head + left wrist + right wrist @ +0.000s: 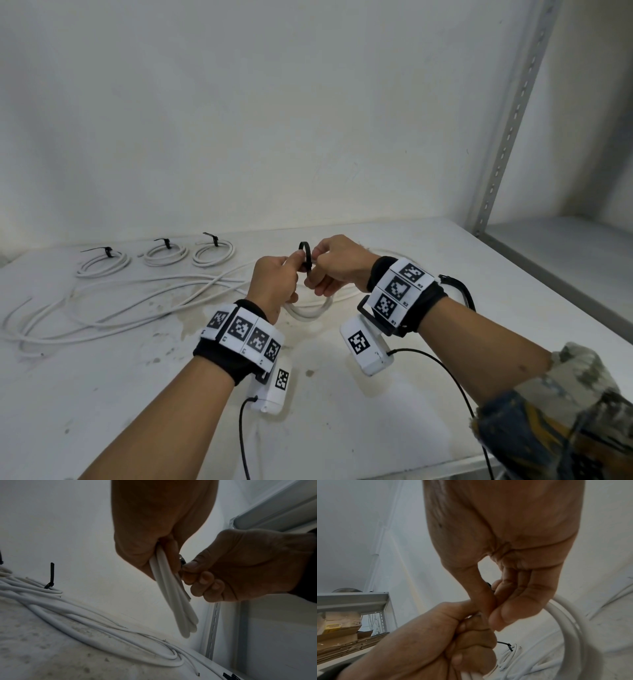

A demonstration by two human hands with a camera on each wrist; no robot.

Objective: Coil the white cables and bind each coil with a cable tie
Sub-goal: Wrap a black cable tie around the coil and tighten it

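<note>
Left grip [274, 284] clenches the white cable coil [310, 310] mid-counter [342, 428]; right grip [337, 265] pinches the black cable tie [307, 257] looped over it. Three bound coils [156, 255] sit at ten o'clock.

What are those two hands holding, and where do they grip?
Left hand grips the white cable coil by its bunched top; right hand pinches the looped black cable tie there.

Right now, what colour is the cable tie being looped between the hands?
Black; the cable tie shows best in the head view.
</note>
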